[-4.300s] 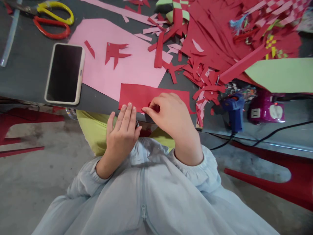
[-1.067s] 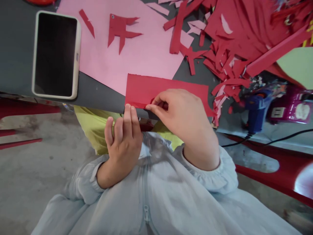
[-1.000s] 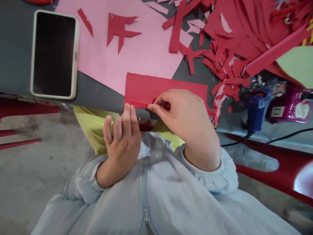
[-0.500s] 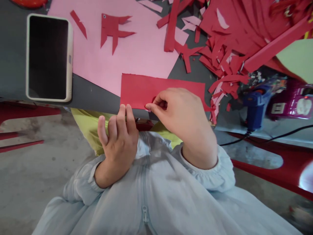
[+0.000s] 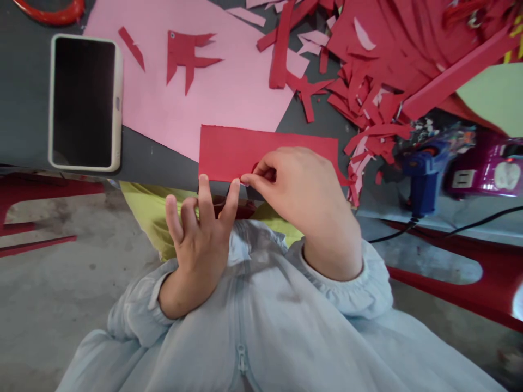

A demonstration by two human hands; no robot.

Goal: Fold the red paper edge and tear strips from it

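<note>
A red paper rectangle [image 5: 229, 152] lies at the near edge of the dark grey table [image 5: 24, 98]. My right hand [image 5: 302, 190] rests on its right half, thumb and forefinger pinched on the paper's near edge. Just below that edge, my left hand [image 5: 200, 234] has its fingers spread, and the tips of two fingers touch the near edge of the paper, next to the right hand's pinch.
A phone [image 5: 85, 102] lies at the left. A pink sheet [image 5: 212, 87] carries a red cut-out [image 5: 186, 51]. Red paper strips and scraps [image 5: 368, 71] pile up at the right. A blue glue gun [image 5: 420, 169] and a purple socket block [image 5: 486, 174] sit beyond the table's corner.
My left hand's fingers, held together at the paper's edge before, have spread apart. The right hand keeps its pinch on the red paper. The view shifted slightly.
</note>
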